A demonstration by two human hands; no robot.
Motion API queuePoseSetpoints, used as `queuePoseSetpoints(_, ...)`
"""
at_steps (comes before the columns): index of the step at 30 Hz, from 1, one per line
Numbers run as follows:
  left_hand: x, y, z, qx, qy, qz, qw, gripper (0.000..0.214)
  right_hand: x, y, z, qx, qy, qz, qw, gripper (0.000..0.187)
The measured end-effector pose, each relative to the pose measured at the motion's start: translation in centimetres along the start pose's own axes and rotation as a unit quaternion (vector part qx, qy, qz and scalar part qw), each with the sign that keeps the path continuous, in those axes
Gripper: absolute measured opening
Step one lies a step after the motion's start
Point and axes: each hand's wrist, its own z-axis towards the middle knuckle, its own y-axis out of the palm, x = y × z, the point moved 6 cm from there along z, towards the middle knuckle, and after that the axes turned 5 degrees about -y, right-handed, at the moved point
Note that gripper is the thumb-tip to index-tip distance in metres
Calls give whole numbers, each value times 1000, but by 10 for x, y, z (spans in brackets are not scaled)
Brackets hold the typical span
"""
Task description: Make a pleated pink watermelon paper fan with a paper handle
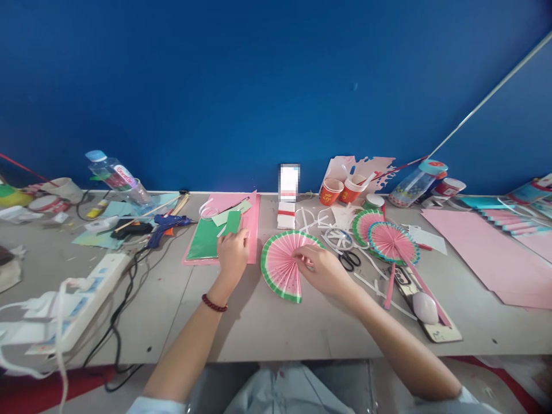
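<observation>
A pleated pink paper fan with a green rim (280,265) lies half spread on the grey table. My right hand (321,267) pinches it at its centre, fingers closed on the folds. My left hand (233,253) rests to the fan's left on the edge of a pink sheet (254,221), fingers curled around the corner of a small green paper piece (233,222). A larger green sheet (204,240) lies on the same pink sheet. A dark bead bracelet circles my left wrist.
Finished pink fans on sticks (390,241), scissors (350,260) and paper strips lie right of my hand. Red paper cups (332,191) stand at the back. A blue glue gun (166,225), a power strip (92,284), cables and a bottle (114,175) are left. Large pink paper (487,253) is far right.
</observation>
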Motion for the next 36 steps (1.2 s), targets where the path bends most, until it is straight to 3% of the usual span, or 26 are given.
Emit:
queuePoseSetpoints(6, -7, 7, 4, 0, 0, -10, 1000, 19, 3, 4, 68, -15, 5, 77, 997, 18)
queuePoseSetpoints(9, -10, 13, 5, -14, 0, -1, 1000, 18, 5, 23, 96, -77, 29, 130, 988, 18)
queuePoseSetpoints(13, -6, 20, 1, -29, 27, 34, 999, 24, 2, 48, 117, -145, 54, 77, 985, 18)
queuePoseSetpoints(19, 5, 21, -6, -44, 55, 59, 996, 29, -5, 60, 121, -125, 58, 49, 989, 23)
queuePoseSetpoints(29, 5, 21, -4, -39, 60, 66, 995, 24, 15, 57, 114, -121, 47, 76, 989, 25)
queuePoseSetpoints(36, 3, 21, -2, -54, 57, 33, 996, 39, 9, 61, 113, -139, 53, 96, 984, 24)
